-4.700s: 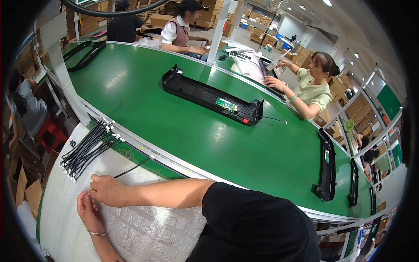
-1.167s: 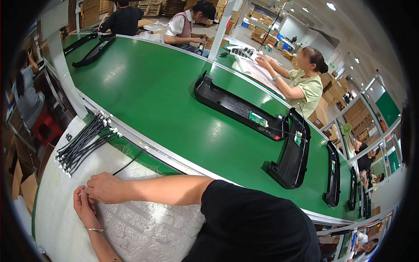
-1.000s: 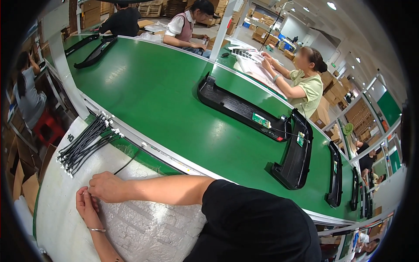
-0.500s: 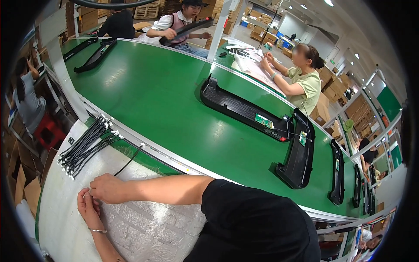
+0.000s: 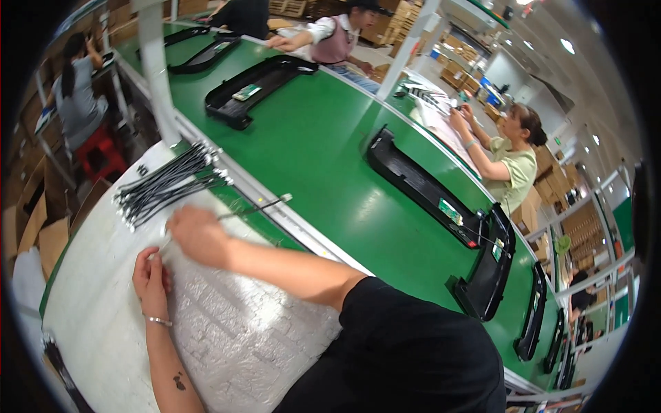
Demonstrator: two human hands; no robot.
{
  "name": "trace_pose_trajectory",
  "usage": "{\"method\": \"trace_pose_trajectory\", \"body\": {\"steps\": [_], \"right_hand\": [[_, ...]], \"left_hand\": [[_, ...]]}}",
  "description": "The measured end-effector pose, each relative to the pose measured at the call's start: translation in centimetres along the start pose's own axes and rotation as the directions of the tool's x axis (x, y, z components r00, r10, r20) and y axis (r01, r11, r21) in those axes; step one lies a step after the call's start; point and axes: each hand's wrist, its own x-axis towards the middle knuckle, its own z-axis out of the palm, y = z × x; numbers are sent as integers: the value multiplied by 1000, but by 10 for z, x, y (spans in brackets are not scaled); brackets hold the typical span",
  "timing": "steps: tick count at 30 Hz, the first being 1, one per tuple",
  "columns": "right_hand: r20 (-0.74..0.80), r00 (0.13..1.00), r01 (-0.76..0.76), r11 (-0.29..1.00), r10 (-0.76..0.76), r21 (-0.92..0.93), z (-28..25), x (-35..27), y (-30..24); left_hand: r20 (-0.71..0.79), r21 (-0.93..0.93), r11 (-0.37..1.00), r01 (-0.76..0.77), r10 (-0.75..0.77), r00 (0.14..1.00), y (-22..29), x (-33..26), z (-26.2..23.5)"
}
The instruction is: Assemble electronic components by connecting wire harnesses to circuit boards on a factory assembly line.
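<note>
My right hand (image 5: 198, 236), smeared by motion, is closed on a black cable (image 5: 248, 208). The cable runs out past the hand over the bench edge and ends in a white connector (image 5: 286, 198). Just below and to the left, my left hand (image 5: 153, 277) has its fingers curled together. A small pale bit shows by its fingertips, too blurred to name. Beyond both hands lies a bundle of black cables (image 5: 169, 184) with white connectors on their ends. Under my hands is a pale, glossy worktop (image 5: 234, 337).
A green conveyor table (image 5: 296, 158) runs along the far side behind a metal rail. Long black plastic housings (image 5: 420, 184) with green circuit boards (image 5: 451, 210) lie on it. A white post (image 5: 155, 69) stands at the left. Co-workers (image 5: 513, 155) sit across the table.
My right hand has moved up and away from my left hand, and the cable has swung with it. Across the table, a co-worker has laid down a black housing. The whole view has shifted.
</note>
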Motion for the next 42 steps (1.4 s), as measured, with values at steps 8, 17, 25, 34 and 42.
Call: {"method": "trace_pose_trajectory", "body": {"steps": [8, 17, 25, 34, 42], "right_hand": [[47, 966, -221, 909, 253, -354, -4, 120, 146], [108, 722, -616, 706, 683, -349, 63, 186, 231], [158, 723, -562, 706, 672, -431, 20, 173, 234], [112, 907, -405, 914, 405, -24, -247, 30, 130], [212, 741, 623, 770, -637, 138, -279, -96, -17]], "left_hand": [[16, -20, 1000, 5, -4, 1000, 8, -2, 9], [-37, 65, 996, -62, 64, 997, 3, -4, 7], [5, -126, 992, -1, 2, 1000, 2, 6, 5], [86, -114, 985, -129, 139, 987, 1, 3, 7], [-179, 82, 533, -842, 839, 514, 149, -141, -34]]}}
